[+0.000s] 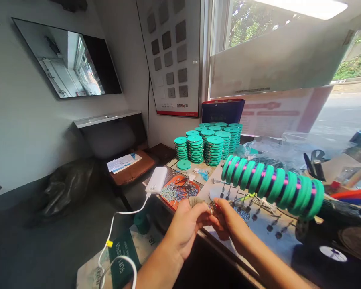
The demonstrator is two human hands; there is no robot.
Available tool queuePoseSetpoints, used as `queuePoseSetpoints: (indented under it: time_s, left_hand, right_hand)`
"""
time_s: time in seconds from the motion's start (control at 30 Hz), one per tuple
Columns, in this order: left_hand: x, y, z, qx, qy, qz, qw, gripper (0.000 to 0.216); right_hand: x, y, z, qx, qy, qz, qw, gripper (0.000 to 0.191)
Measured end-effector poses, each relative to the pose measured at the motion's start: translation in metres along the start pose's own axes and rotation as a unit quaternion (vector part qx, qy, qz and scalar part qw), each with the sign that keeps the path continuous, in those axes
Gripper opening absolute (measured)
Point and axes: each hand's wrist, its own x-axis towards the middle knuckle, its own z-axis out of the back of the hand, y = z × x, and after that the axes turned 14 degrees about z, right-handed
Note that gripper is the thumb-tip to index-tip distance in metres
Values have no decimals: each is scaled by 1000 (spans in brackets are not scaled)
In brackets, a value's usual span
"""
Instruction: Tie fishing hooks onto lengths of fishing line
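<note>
Over the front edge of the table, my left hand point(190, 225) and my right hand point(226, 220) meet fingertip to fingertip, both closed in a pinch. A glint of something small and shiny shows between them, too small to name. Just beyond the left fingers lies an orange tray point(177, 180) with many short, pale, thin pieces and some dark ones. To the right of my right hand, a row of green foam spools point(269, 182) wound with purple line sits on a horizontal holder. Small dark weights point(254, 214) hang or lie beneath that row.
Stacks of green round spools point(214, 148) stand at the back of the table. A white power bank point(157, 180) trails a white cable point(112, 220) down left. Clear plastic bags point(273, 148) lie by the window. A brown chair point(135, 164) holds papers.
</note>
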Motion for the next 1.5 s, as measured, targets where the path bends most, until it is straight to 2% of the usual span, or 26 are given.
queuePoseSetpoints:
  time_s: [0.37, 1.0, 1.5]
  left_hand:
    - [5, -2, 1, -30, -17, 2, 999, 11]
    - [2, -5, -2, -17, -5, 13, 1000, 7]
    - [2, -7, -3, -29, -11, 24, 999, 7]
  right_hand:
    - [6, 0, -1, 17, -27, -23, 999, 39]
    - [2, 2, 3, 20, 3, 4, 1000, 35]
    - [3, 4, 4, 17, 11, -3, 1000, 35]
